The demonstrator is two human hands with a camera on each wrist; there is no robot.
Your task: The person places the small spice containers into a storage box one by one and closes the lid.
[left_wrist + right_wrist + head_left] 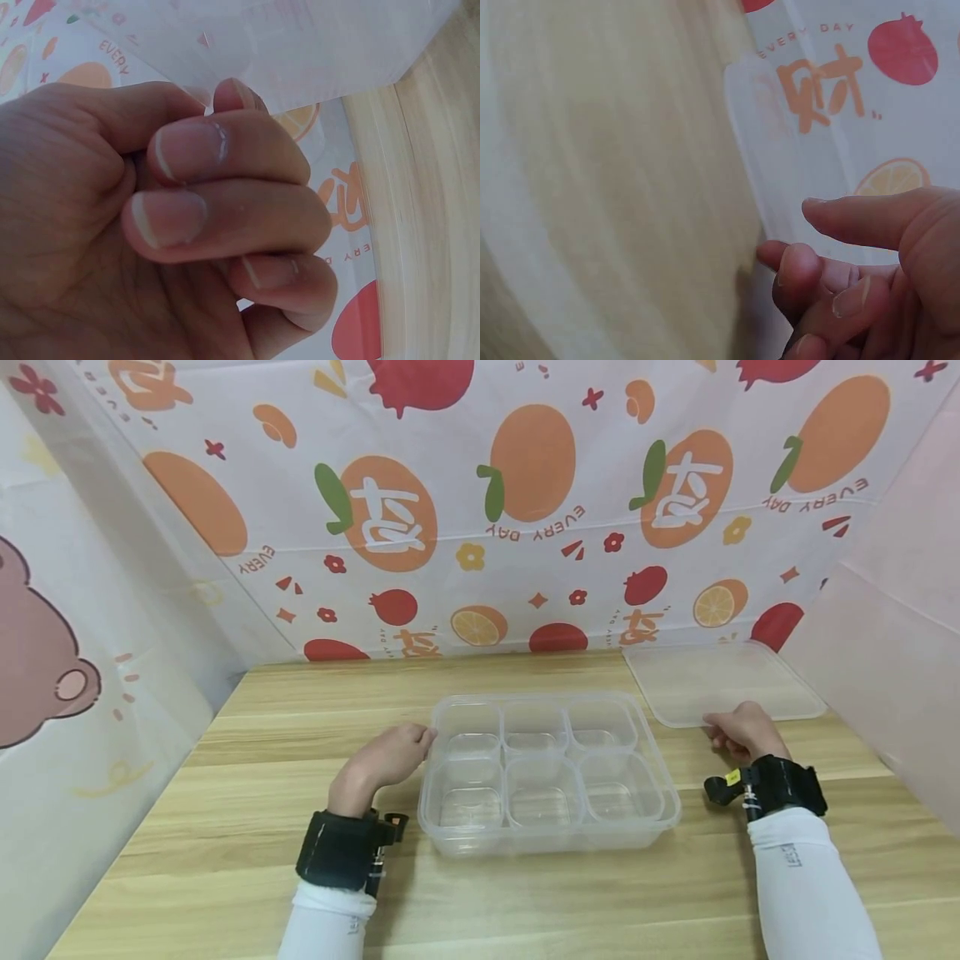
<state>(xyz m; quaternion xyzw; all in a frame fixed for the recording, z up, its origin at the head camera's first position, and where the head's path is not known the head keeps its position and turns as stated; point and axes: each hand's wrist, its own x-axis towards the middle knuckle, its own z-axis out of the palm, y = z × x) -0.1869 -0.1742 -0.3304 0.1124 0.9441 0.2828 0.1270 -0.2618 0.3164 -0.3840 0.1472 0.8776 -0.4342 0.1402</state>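
A clear plastic container [540,837] stands on the table, with several small square cups [543,793] set in rows inside it. At its left rim, my left hand [390,753] pinches the edge between thumb and index finger; the other fingers curl inward. In the left wrist view the translucent wall of the container [300,52] rises beyond the fingertips. A flat translucent lid [720,681] lies at the back right. My right hand [746,732] is at the lid's front edge, thumb and index finger apart, the other fingers loosely bent. Its thumb overlaps the lid in the right wrist view.
The wooden table [225,835] meets a fruit-printed cloth [465,527] hanging behind it. Further cloth [135,568] hangs on the left side, and a pale one [900,652] on the right, close by the lid. Both wrists carry black straps with small cameras.
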